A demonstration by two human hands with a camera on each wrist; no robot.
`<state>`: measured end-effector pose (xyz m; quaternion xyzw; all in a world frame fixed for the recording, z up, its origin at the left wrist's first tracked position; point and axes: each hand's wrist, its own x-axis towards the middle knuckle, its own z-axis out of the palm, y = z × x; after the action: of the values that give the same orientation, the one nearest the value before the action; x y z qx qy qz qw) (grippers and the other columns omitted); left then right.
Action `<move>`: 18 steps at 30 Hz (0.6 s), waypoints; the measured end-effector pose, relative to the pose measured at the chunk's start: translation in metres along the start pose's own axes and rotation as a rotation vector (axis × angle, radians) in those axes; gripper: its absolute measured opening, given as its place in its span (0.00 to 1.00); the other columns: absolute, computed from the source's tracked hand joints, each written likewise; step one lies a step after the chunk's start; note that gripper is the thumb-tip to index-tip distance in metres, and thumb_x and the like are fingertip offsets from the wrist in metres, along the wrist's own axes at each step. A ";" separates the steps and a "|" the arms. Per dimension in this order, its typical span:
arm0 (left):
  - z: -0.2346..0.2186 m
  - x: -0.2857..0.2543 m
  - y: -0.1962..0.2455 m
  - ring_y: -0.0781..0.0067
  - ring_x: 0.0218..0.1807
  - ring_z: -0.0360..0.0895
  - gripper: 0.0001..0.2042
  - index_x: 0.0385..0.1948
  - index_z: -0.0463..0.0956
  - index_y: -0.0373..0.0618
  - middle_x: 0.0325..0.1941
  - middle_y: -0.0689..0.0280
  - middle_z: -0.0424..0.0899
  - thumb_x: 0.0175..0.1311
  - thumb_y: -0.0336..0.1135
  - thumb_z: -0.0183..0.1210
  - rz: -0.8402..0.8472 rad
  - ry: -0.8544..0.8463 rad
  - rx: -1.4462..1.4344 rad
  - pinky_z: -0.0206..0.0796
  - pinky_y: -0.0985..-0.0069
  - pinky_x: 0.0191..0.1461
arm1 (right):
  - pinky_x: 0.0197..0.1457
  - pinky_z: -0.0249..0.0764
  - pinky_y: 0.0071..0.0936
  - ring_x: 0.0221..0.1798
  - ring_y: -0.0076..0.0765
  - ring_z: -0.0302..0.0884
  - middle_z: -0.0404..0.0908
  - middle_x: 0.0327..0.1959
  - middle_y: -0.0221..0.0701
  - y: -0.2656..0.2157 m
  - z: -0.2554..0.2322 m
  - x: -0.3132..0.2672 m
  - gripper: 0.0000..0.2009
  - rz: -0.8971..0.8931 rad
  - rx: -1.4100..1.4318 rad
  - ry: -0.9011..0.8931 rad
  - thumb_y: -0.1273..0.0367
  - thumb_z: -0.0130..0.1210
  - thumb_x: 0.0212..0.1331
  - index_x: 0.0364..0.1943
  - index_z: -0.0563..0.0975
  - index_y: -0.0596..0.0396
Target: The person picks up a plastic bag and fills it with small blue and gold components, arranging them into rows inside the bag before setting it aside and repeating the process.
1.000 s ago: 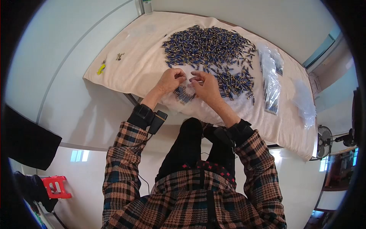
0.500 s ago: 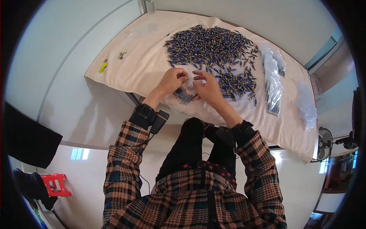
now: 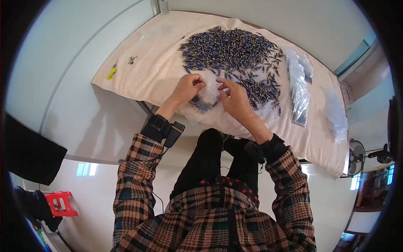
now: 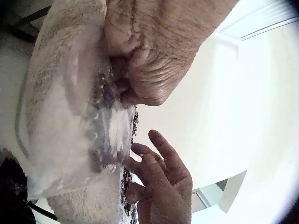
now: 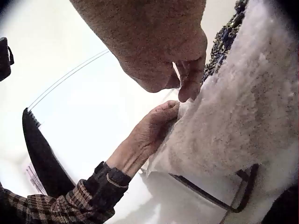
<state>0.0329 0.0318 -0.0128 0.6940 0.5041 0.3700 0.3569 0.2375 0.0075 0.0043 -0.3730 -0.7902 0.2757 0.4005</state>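
A clear plastic bag [image 4: 60, 154] hangs from my left hand [image 3: 187, 89], whose thumb and fingers pinch its upper edge. Inside it lies a row of small blue parts [image 3: 200, 104] with brass-coloured ends. My right hand [image 3: 237, 101] is at the bag's right side, fingers spread and slightly bent. In the left wrist view, the right fingertips [image 4: 128, 163] reach the bag's edge. Just beyond both hands lies a large heap of the same blue parts [image 3: 228, 48], with a smaller pile [image 3: 262, 90] beside the right hand.
A cream cloth [image 3: 155, 80] covers the table. Filled clear bags [image 3: 299, 88] lie in a stack on the right, with flat clear bags [image 3: 335, 111] farther right. A yellow tool [image 3: 111, 74] and a few small pieces [image 3: 132, 60] lie left. A fan [image 3: 357, 156] stands beyond the right edge.
My right hand has drawn back to the right from the bag, its fingers opening wider. The left hand stays in place, pinching the bag.
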 end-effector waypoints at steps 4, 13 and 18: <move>0.002 -0.001 0.003 0.86 0.28 0.69 0.03 0.29 0.75 0.37 0.25 0.72 0.76 0.58 0.27 0.56 -0.011 0.024 -0.023 0.63 0.84 0.33 | 0.30 0.75 0.23 0.31 0.30 0.82 0.78 0.33 0.36 -0.004 -0.002 -0.003 0.18 0.107 0.054 -0.012 0.81 0.47 0.55 0.52 0.70 0.59; 0.002 -0.001 0.002 0.86 0.28 0.69 0.04 0.28 0.75 0.37 0.24 0.72 0.76 0.57 0.28 0.56 -0.002 0.046 -0.011 0.63 0.83 0.33 | 0.28 0.75 0.21 0.29 0.26 0.81 0.79 0.34 0.34 -0.004 0.000 0.004 0.22 0.249 0.114 -0.030 0.79 0.54 0.53 0.55 0.69 0.57; 0.002 -0.002 0.003 0.85 0.27 0.68 0.04 0.28 0.75 0.37 0.23 0.71 0.76 0.58 0.28 0.56 0.001 0.068 0.032 0.63 0.82 0.32 | 0.26 0.74 0.21 0.28 0.24 0.80 0.78 0.34 0.34 -0.011 0.002 0.001 0.24 0.286 0.122 -0.094 0.78 0.57 0.51 0.56 0.69 0.57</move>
<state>0.0358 0.0287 -0.0116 0.6869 0.5212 0.3855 0.3284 0.2316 0.0021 0.0116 -0.4435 -0.7286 0.3944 0.3418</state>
